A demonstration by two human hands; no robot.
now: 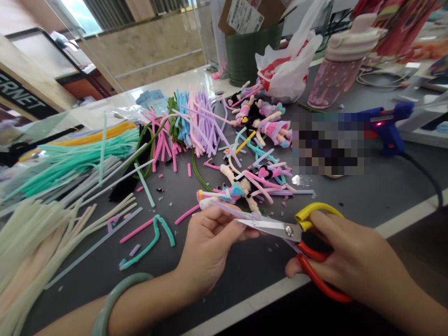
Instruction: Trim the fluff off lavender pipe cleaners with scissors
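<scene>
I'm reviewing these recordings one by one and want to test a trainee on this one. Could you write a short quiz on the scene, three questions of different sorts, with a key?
1. Multiple choice: which hand grips the scissors by the handles?
A) left
B) right
C) neither

2. True or false: the grey-green bangle is on the left arm.

3. Fill in the blank: the small light on the blue glue gun glows ____.

Key:
1. B, the right hand
2. True
3. Red
</scene>
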